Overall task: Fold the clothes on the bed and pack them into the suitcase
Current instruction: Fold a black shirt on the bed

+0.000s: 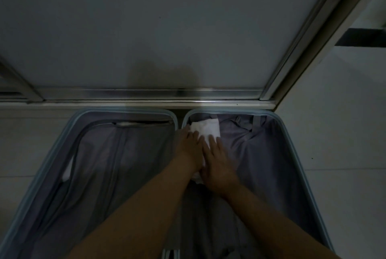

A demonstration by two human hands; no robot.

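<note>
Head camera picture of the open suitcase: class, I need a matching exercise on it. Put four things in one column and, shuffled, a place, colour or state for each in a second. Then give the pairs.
Things
1. cloth
2. right hand
3. suitcase rim
4. metal rail

Descriptions
A. pale blue
B. along the floor, beyond the suitcase
C. white, in the right half's far corner
D. pressing flat on the cloth

Pairs: 1-C, 2-D, 3-A, 4-B
</note>
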